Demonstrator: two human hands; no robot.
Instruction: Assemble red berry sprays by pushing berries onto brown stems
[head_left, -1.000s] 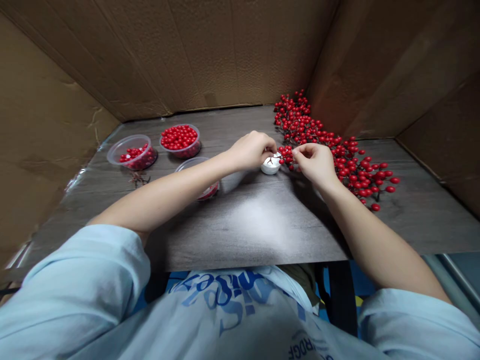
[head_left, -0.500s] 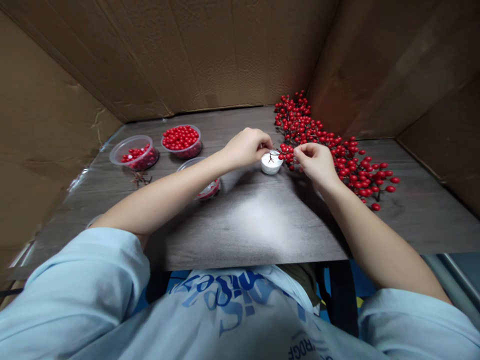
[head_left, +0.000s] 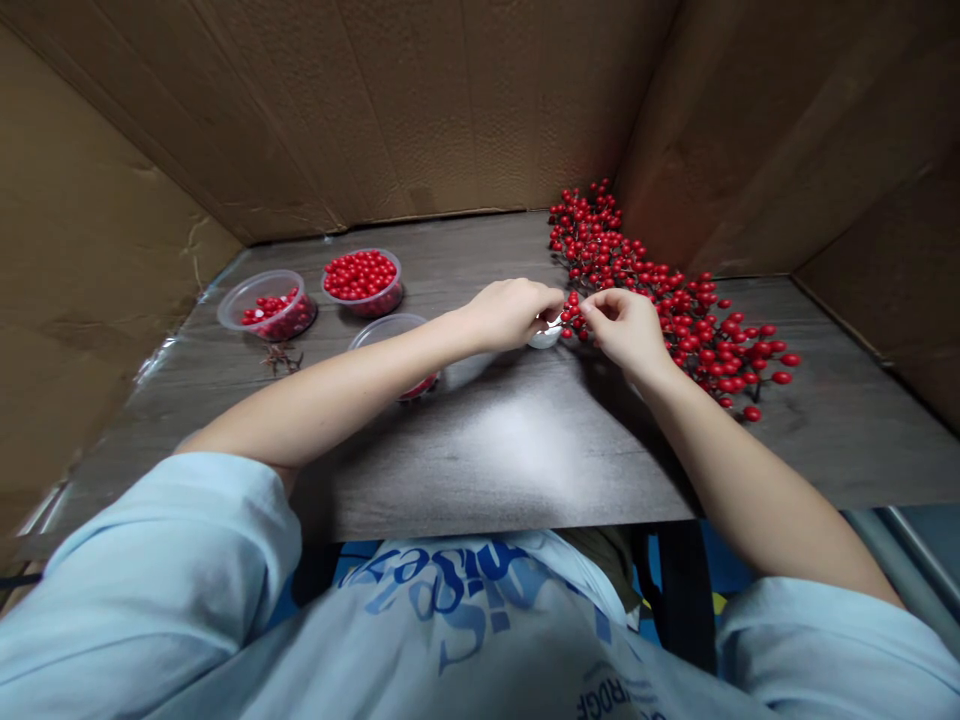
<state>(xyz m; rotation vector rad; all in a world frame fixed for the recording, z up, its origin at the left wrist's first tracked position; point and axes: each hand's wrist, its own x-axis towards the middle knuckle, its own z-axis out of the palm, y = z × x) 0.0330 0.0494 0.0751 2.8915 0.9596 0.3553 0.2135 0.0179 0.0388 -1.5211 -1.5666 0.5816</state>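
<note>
Cardboard walls [head_left: 450, 110] close in the dark wood-grain table [head_left: 525, 450] at the back and both sides, so only the near edge, by the person's chest, is open. Toward the back, the left hand [head_left: 517, 312] and right hand [head_left: 626, 325] meet, each with fingertips pinched shut on a small berry sprig [head_left: 574, 313] held just above a little white cup [head_left: 544, 340]. A pile of berry branches [head_left: 675, 300] hugs the right wall, touching the right hand's far side. At the left stand a full berry tub [head_left: 361, 278], a part-filled tub [head_left: 266, 305] and a third tub [head_left: 382, 328] half hidden by the left forearm. The widest stretch of wood lies between the forearms.
</note>
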